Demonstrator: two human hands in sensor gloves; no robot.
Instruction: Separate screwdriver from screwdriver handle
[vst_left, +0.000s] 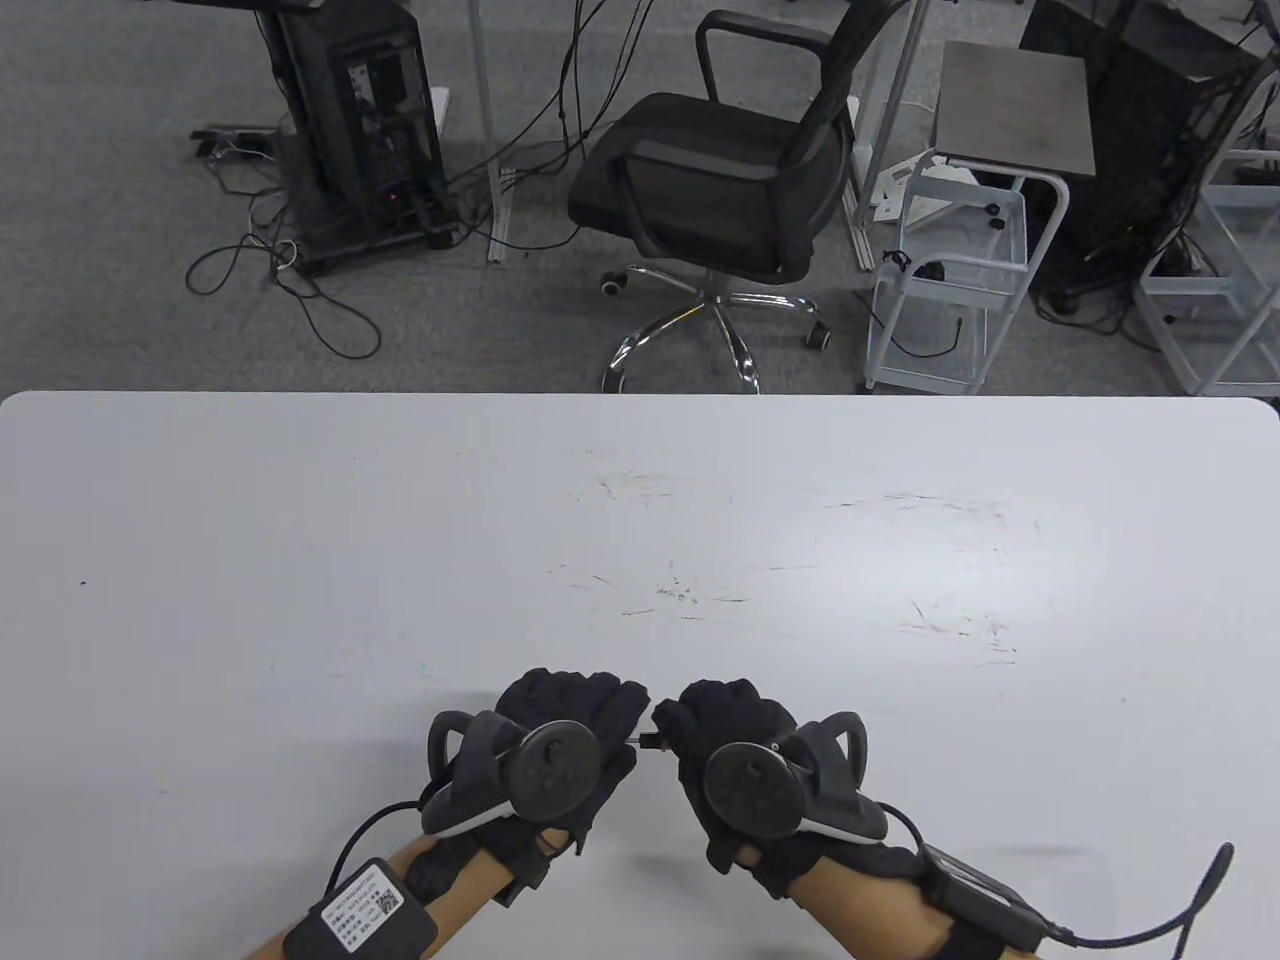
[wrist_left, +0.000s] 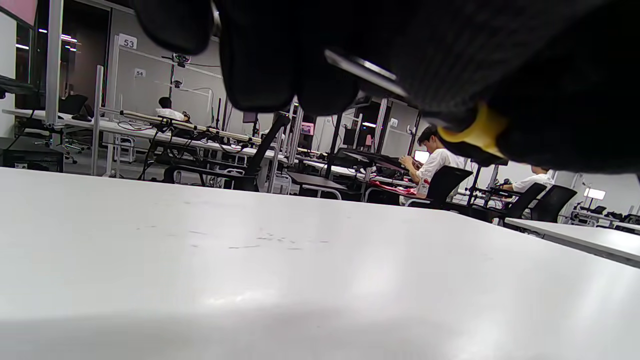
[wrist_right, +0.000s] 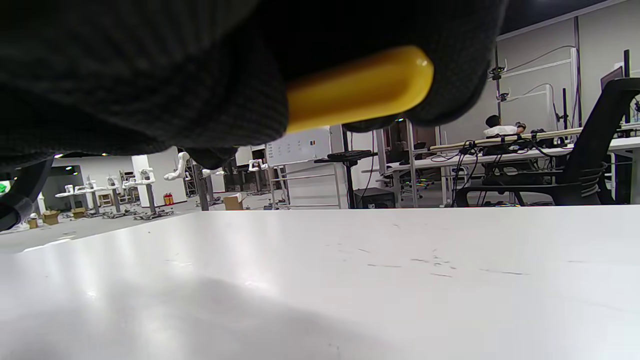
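Yellow plastic shows inside the right hand (vst_left: 745, 770), which grips the screwdriver handle (wrist_right: 357, 90) above the white table (vst_left: 300, 560). The left hand (vst_left: 555, 760) holds the metal shaft (wrist_left: 365, 72) between both fists.

White table (vst_left: 300, 560) — faintly scuffed, seemingly scratched.

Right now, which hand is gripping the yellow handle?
The right hand: its wrist view shows the yellow handle in its fist. The left hand holds the metal shaft.
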